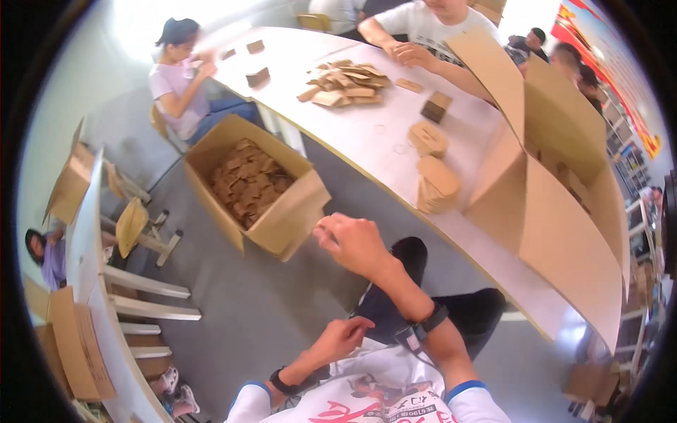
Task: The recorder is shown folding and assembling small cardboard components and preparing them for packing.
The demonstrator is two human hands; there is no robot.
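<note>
My right hand (355, 245) reaches forward with its fingers curled, right by the flap edge of an open cardboard box (300, 211). Whether the fingertips grip the flap or a small piece is hidden. Inside the box lies a heap of small brown cardboard pieces (250, 180). Close to my lap, my left hand (341, 340) is loosely closed, with nothing visible in it. To the right of the box, on the white table (367, 158), stand stacks of rounded brown cardboard pieces (437, 185) and a loose pile of similar pieces (345, 83).
A large open carton (564, 190) takes up the table's right end. Across the table a person (437, 32) works with both hands; another person (185, 84) sits at the far left. A stool (134, 229) and another table (95, 282) stand on my left. Small dark blocks (436, 107) lie on the table.
</note>
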